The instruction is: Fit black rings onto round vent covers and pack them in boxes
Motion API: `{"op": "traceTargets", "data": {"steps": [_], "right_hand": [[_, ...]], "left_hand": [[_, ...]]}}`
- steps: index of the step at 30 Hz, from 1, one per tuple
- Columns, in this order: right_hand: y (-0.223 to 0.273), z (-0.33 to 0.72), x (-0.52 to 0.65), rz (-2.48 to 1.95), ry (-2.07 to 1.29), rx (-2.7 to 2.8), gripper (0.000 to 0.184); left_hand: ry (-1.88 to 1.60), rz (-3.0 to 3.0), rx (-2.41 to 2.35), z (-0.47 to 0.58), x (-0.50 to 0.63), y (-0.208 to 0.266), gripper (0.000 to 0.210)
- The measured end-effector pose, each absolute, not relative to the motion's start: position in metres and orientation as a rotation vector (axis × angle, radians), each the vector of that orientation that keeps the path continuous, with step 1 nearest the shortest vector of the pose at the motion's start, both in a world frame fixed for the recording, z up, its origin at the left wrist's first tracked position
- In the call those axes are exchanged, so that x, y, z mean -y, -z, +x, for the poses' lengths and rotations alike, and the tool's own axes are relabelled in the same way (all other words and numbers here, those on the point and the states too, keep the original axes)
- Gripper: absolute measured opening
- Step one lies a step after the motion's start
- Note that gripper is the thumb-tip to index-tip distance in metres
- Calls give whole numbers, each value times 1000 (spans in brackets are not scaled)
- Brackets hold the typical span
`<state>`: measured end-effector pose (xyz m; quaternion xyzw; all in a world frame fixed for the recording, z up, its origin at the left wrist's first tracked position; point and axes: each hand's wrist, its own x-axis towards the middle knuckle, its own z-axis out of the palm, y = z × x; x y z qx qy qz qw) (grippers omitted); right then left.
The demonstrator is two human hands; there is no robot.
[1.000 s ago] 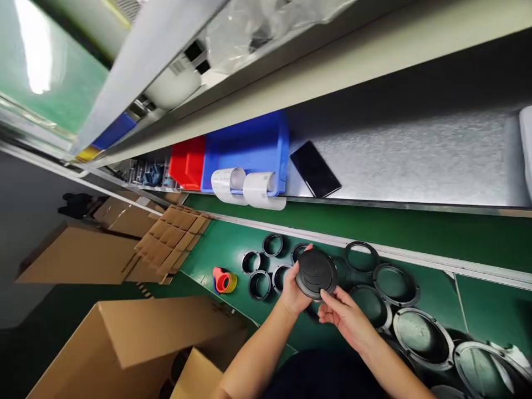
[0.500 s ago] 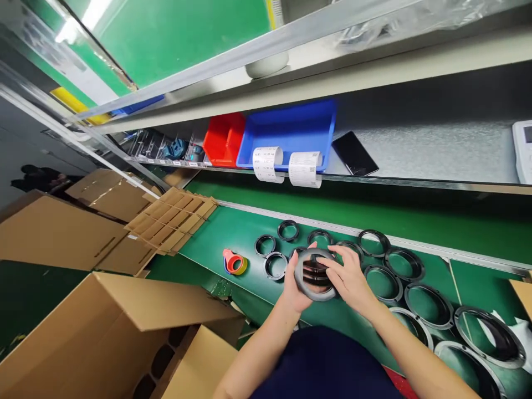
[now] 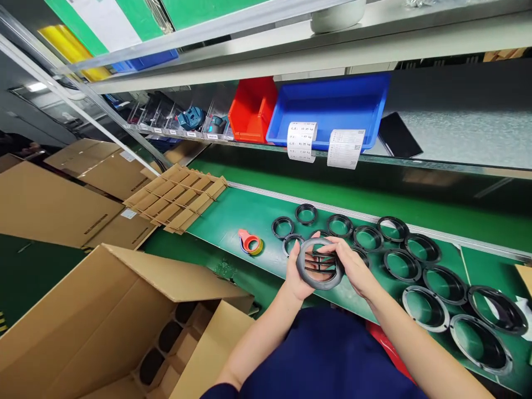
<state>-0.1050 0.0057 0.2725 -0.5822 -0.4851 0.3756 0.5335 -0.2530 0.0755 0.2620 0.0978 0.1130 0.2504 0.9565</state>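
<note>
Between my hands is a round black vent ring (image 3: 322,284) with thin cross slats inside its opening, its face turned up toward me. My left hand (image 3: 298,280) grips the left side and rim, with its fingers behind the slats and partly seen through them. Wrapped over the upper right rim, my right hand (image 3: 353,267) has its fingertips bent at the slats. On the green bench (image 3: 249,216), several black rings (image 3: 402,265) of different sizes lie behind and to the right of my hands.
To the left on the bench are tape rolls (image 3: 251,244) and a cardboard divider grid (image 3: 177,197). An open carton (image 3: 137,310) with dark round pieces in its cells stands lower left. The shelf holds a red bin (image 3: 252,111), a blue bin (image 3: 328,108) and a phone (image 3: 399,136).
The view has shifted, so the shelf and bench appear moved. The vent ring is turned so its slats show more clearly, and my right fingers have moved from spread over it to its rim.
</note>
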Motion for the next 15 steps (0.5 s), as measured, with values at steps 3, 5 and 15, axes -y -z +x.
{"op": "traceTargets", "data": {"steps": [3,5,15], "right_hand": [[-266,-114,-6,-1431,-893,1114,58],[-260,-119,-5,-1503,-851,1154,60],[-191,-151,9,-1740,-723,1978,67]], "left_hand": [[-463,145,-222,-261,-79,-259,63],[-443,115,-252,-264,-82,-255,62],[-514,-65,-633,-282,-71,-189,47]]}}
